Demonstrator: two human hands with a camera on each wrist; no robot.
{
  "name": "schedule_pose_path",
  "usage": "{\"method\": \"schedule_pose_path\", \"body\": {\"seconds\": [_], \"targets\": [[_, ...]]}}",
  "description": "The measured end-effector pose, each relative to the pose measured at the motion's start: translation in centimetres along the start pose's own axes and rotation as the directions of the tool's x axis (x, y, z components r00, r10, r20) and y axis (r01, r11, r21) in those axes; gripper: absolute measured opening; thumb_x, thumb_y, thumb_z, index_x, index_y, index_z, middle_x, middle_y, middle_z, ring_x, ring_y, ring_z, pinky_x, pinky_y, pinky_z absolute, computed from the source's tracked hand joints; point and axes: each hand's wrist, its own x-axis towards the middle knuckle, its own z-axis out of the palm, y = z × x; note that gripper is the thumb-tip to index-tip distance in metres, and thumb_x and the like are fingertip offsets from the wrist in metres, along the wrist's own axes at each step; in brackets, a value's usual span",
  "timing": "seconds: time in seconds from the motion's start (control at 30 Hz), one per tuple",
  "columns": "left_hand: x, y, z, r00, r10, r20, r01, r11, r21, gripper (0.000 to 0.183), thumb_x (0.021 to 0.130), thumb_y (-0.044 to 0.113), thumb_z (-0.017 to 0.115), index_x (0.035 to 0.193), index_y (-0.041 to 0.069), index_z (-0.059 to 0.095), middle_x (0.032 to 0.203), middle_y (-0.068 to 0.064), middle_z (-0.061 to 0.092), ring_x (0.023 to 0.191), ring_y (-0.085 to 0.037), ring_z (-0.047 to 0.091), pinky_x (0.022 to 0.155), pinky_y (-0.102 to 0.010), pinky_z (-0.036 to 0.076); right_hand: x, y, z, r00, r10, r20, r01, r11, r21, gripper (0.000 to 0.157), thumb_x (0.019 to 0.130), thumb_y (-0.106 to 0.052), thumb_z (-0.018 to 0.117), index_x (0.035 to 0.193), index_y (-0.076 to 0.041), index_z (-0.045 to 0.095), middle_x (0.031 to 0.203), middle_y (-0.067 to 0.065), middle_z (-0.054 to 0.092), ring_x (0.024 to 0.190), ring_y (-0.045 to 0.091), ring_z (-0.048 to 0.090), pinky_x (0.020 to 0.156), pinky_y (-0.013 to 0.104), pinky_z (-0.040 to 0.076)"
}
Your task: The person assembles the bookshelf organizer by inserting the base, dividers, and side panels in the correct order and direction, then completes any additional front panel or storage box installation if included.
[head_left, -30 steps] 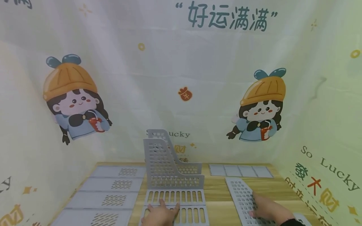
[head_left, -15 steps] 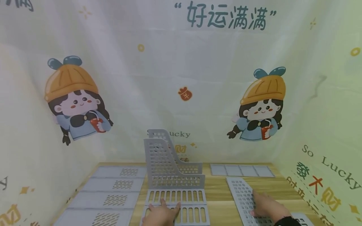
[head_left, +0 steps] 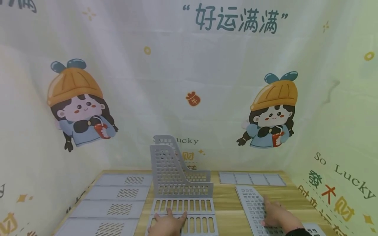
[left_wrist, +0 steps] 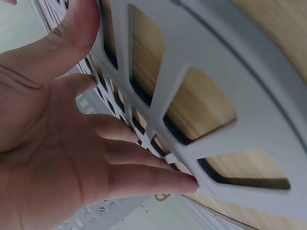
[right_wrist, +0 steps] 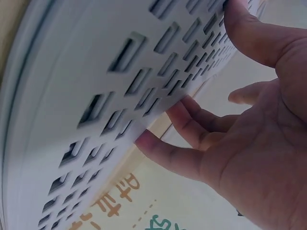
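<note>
My left hand lies spread on a flat grey slotted panel, its fingertips touching the bars. In the left wrist view, the fingers reach straight onto the slotted surface. Toward the right, my right hand rests at the edge of a grey perforated panel lying on the table. The right wrist view has the thumb on its holed face and the other fingers against its edge. Beyond the slotted panel stand two L-shaped perforated side panels, one behind the other. Whether they join the slotted panel, I cannot tell.
Flat grey panels with slanted slots lie in a row on the left. A narrow sectioned panel lies at the back right. Another light panel shows partly by the right wrist. Printed cloth surrounds the wooden table.
</note>
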Motion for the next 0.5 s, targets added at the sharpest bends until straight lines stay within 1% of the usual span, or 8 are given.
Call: {"method": "schedule_pose_path", "body": {"seconds": [0.1, 0.17, 0.23, 0.27, 0.3, 0.4, 0.47, 0.5], "targets": [[0.5, -0.2, 0.3, 1.0, -0.002, 0.01, 0.002, 1.0, -0.002, 0.098, 0.069, 0.042, 0.099, 0.153, 0.053, 0.05, 0.171, -0.022, 0.036, 0.146, -0.078, 0.023, 0.092, -0.099, 0.03, 0.5, 0.5, 0.2, 1.0, -0.007, -0.01, 0.007, 1.0, 0.014, 0.112, 0.082, -0.028, 0.089, 0.16, 0.015, 0.022, 0.144, 0.057, 0.035, 0.142, 0.074, 0.03, 0.115, 0.08, 0.034], [0.1, -0.1, 0.2, 1.0, -0.006, 0.007, 0.006, 1.0, -0.008, 0.098, 0.07, 0.042, 0.099, 0.154, 0.053, 0.05, 0.171, -0.021, 0.037, 0.146, -0.077, 0.023, 0.093, -0.098, 0.03, 0.9, 0.9, 0.2, 1.0, -0.004, -0.008, 0.004, 1.0, 0.029, 0.115, 0.081, -0.028, 0.09, 0.159, 0.017, 0.02, 0.143, 0.057, 0.037, 0.141, 0.074, 0.032, 0.115, 0.079, 0.034], [-0.9, 0.1, -0.4, 1.0, -0.011, 0.003, 0.011, 1.0, -0.015, 0.096, 0.072, 0.041, 0.098, 0.155, 0.05, 0.05, 0.171, -0.02, 0.038, 0.148, -0.075, 0.025, 0.097, -0.097, 0.03, 1.5, 1.3, 0.3, 1.0, 0.009, 0.003, -0.01, 0.999, 0.044, 0.117, 0.081, -0.028, 0.091, 0.159, 0.019, 0.017, 0.142, 0.056, 0.039, 0.139, 0.072, 0.036, 0.115, 0.078, 0.035], [-1.6, 0.3, -0.8, 1.0, -0.013, 0.001, 0.013, 0.999, -0.035, 0.091, 0.076, 0.042, 0.095, 0.156, 0.045, 0.051, 0.17, -0.021, 0.038, 0.148, -0.074, 0.025, 0.099, -0.096, 0.03, 1.8, 1.4, 0.3, 1.0, 0.017, 0.009, -0.018, 0.999, 0.049, 0.118, 0.082, -0.027, 0.092, 0.159, 0.019, 0.015, 0.142, 0.056, 0.039, 0.139, 0.071, 0.037, 0.116, 0.077, 0.035], [-2.2, 0.4, -1.2, 1.0, -0.019, 0.002, 0.019, 0.999, -0.036, 0.091, 0.077, 0.042, 0.095, 0.156, 0.044, 0.051, 0.171, -0.021, 0.038, 0.149, -0.073, 0.025, 0.101, -0.095, 0.031, 2.1, 1.6, 0.3, 1.0, 0.024, 0.013, -0.025, 0.998, 0.055, 0.119, 0.082, -0.027, 0.092, 0.159, 0.02, 0.015, 0.142, 0.055, 0.039, 0.139, 0.07, 0.038, 0.116, 0.077, 0.035], [-4.1, 0.8, -2.4, 1.0, -0.018, 0.002, 0.018, 0.997, -0.073, 0.079, 0.087, 0.039, 0.088, 0.157, 0.038, 0.052, 0.17, -0.024, 0.036, 0.15, -0.072, 0.024, 0.106, -0.093, 0.029, 2.7, 1.7, 0.3, 0.999, 0.027, 0.019, -0.028, 0.998, 0.065, 0.119, 0.082, -0.029, 0.092, 0.158, 0.021, 0.015, 0.144, 0.055, 0.037, 0.14, 0.071, 0.035, 0.117, 0.077, 0.033], [-4.5, 0.8, -2.8, 1.0, -0.017, 0.002, 0.017, 0.997, -0.077, 0.076, 0.089, 0.036, 0.087, 0.157, 0.037, 0.052, 0.17, -0.025, 0.035, 0.15, -0.072, 0.023, 0.107, -0.092, 0.029, 2.8, 1.7, 0.3, 1.0, 0.022, 0.016, -0.023, 0.997, 0.07, 0.12, 0.081, -0.03, 0.092, 0.157, 0.022, 0.016, 0.145, 0.055, 0.037, 0.142, 0.072, 0.032, 0.118, 0.077, 0.032], [-4.5, 0.8, -2.8, 1.0, -0.015, -0.003, 0.015, 0.998, -0.057, 0.08, 0.086, 0.035, 0.089, 0.157, 0.04, 0.051, 0.171, -0.024, 0.035, 0.15, -0.072, 0.024, 0.106, -0.092, 0.031, 2.9, 1.7, 0.3, 1.0, 0.022, 0.013, -0.022, 0.997, 0.072, 0.121, 0.08, -0.031, 0.093, 0.157, 0.022, 0.017, 0.144, 0.055, 0.037, 0.142, 0.072, 0.031, 0.118, 0.077, 0.032]]}}
